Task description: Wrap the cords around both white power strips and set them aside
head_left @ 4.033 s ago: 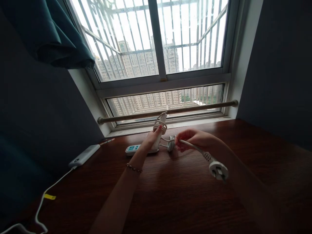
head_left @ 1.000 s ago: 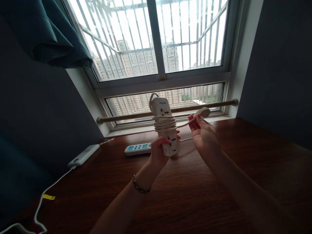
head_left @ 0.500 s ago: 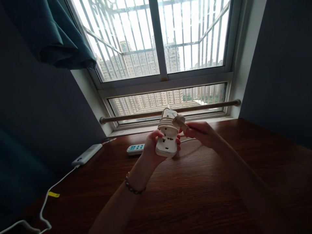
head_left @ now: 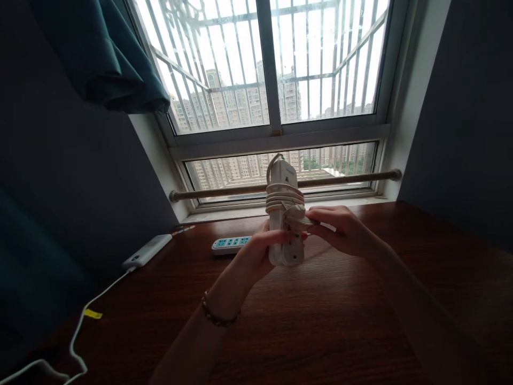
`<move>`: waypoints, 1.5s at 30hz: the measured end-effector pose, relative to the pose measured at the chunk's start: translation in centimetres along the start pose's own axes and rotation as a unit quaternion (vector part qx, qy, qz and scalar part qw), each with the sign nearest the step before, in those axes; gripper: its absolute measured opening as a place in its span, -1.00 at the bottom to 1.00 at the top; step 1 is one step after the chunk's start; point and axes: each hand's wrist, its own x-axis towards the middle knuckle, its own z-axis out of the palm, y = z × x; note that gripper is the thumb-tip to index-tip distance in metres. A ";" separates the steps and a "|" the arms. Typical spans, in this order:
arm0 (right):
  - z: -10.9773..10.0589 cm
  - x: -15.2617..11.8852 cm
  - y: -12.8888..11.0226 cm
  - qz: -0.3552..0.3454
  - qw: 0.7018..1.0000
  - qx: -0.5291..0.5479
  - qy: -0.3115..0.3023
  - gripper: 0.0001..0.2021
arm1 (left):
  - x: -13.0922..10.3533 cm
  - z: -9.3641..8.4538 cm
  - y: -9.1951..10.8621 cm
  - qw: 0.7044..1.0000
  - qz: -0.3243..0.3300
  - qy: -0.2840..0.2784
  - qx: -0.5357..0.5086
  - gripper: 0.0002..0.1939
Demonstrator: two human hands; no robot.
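From beside the table (head_left: 360, 299), I see the left hand (head_left: 256, 251) wrapped round the near end of a white power strip (head_left: 276, 256), held above the tabletop, its long axis running twelve to six; the right hand (head_left: 340, 230), at three o'clock from it, pinches the plug (head_left: 294, 215) just below the wound cord (head_left: 282, 200); the plug lies towards nine from the right fingers, apparently touching the strip.

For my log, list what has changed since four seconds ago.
The plug, dangling at the right then, has moved left and up to the front of the held power strip. The right hand has shifted its grip from the cord to the plug's neck end. That strip now shows its socket face. Unchanged: the left hand grips it; the blue-socket strip and power bank lie where they were.
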 end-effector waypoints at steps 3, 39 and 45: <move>0.5 0.1 -0.1 -0.022 0.997 -0.063 0.048 -0.92 | 0.1 0.1 -0.2 1.000 0.010 -0.010 -0.018 -0.70; 7.1 0.1 1.5 0.218 0.908 0.117 0.339 -0.53 | 1.1 -1.0 -1.2 0.990 0.102 0.092 0.029 -0.65; 8.0 0.4 -0.4 0.428 0.803 0.398 0.118 -0.34 | 2.3 -2.3 -2.8 0.979 0.152 0.138 -0.016 -0.68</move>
